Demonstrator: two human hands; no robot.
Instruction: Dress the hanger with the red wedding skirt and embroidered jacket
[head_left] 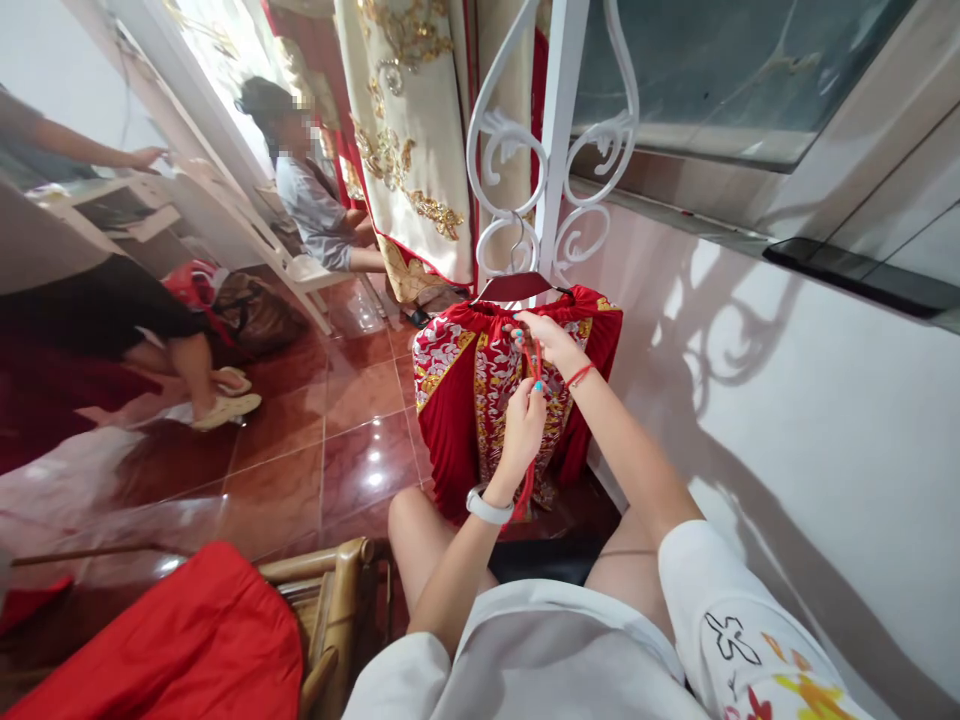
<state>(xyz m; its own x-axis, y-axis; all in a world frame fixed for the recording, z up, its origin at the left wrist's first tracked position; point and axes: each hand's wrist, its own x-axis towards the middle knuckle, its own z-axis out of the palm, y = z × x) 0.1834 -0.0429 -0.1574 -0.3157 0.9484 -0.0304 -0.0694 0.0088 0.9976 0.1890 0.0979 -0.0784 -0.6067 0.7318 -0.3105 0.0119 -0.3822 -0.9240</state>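
Observation:
A red garment [451, 455] with gold and silver embroidery hangs in front of me on a dark red hanger [517, 288], hooked to a white scrolled metal frame. Below its gathered neckline, a red cord [529, 485] runs between my hands and dangles down. My left hand [525, 425] is closed, pinching the cord. Just above it, my right hand [547, 340] also has its fingers closed on the cord, close against the garment's upper edge. Parts of the cord are hidden behind my fingers.
A bamboo chair [352, 555] with red cloth [187, 640] over it stands at my lower left. The white metal frame [559, 130] rises beside a white wall [825, 430]. A cream gold-trimmed garment [420, 130] hangs behind. Two people and a bag [251, 310] are at the left.

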